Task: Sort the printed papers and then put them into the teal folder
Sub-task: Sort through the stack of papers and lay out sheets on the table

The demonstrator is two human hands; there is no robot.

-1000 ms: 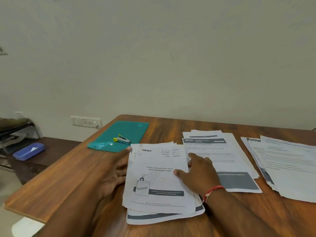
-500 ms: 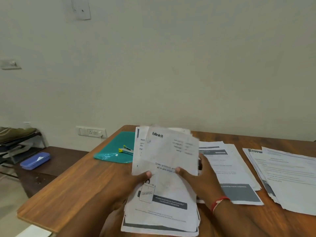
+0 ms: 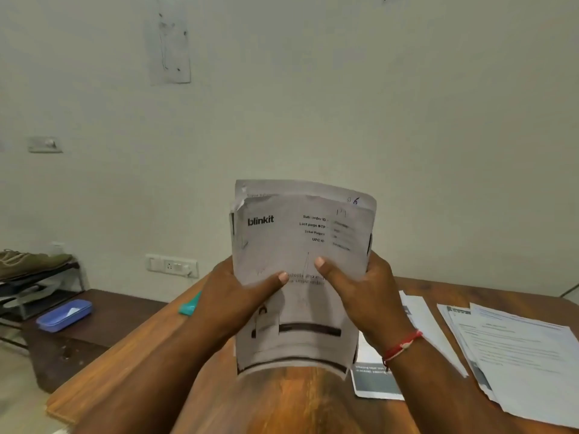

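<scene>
- Pinching, left hand (image 3: 233, 297) and right hand (image 3: 368, 296) hold paper stack (image 3: 300, 233) upright, long axis vertical, above near edge of table (image 3: 282, 399).
- I see teal folder (image 3: 189, 305) far-left of grip; left hand nearer.

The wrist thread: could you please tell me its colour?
The thread is red, clearest in the head view.

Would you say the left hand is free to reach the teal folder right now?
Probably not yet: the left hand and right hand both grip the stack of printed white papers, though the teal folder lies close behind.
</scene>
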